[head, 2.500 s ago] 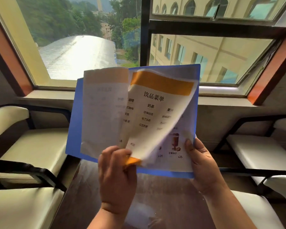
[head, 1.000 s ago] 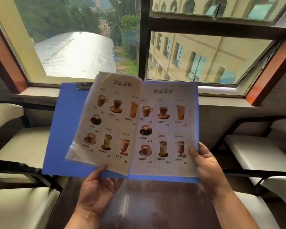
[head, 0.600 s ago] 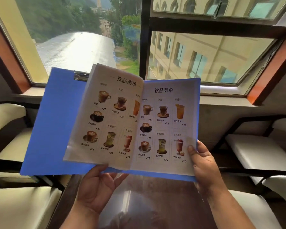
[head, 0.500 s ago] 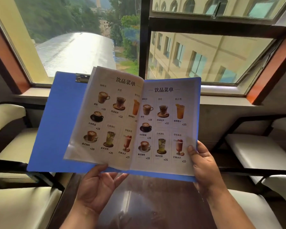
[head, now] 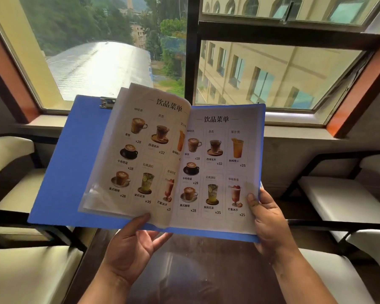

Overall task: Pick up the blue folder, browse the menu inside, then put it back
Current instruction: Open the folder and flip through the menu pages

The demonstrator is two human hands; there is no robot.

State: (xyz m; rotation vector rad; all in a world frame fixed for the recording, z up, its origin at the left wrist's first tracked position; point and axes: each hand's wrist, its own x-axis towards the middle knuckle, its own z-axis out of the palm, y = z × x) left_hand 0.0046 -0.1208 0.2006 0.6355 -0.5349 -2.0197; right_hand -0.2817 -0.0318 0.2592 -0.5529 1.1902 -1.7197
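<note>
The blue folder (head: 75, 163) is held open in the air in front of the window, its left cover spread wide with a metal clip at the top edge. Menu pages (head: 215, 163) with pictures of drinks and prices lie open inside it. My left hand (head: 132, 249) props the folder from below at the spine, palm up, thumb on the lower edge of the left page. My right hand (head: 270, 222) grips the lower right corner, thumb pressed on the right page.
A dark glossy table (head: 195, 273) lies under my hands. Cream-cushioned chairs with black frames stand left (head: 26, 275) and right (head: 342, 200). A wide window and its sill (head: 294, 119) fill the wall ahead.
A page has been turned since the earliest frame, where my left hand held an orange-banded sheet. The drinks spread now lies flat, the folder has dipped slightly, and both hands keep their hold.
</note>
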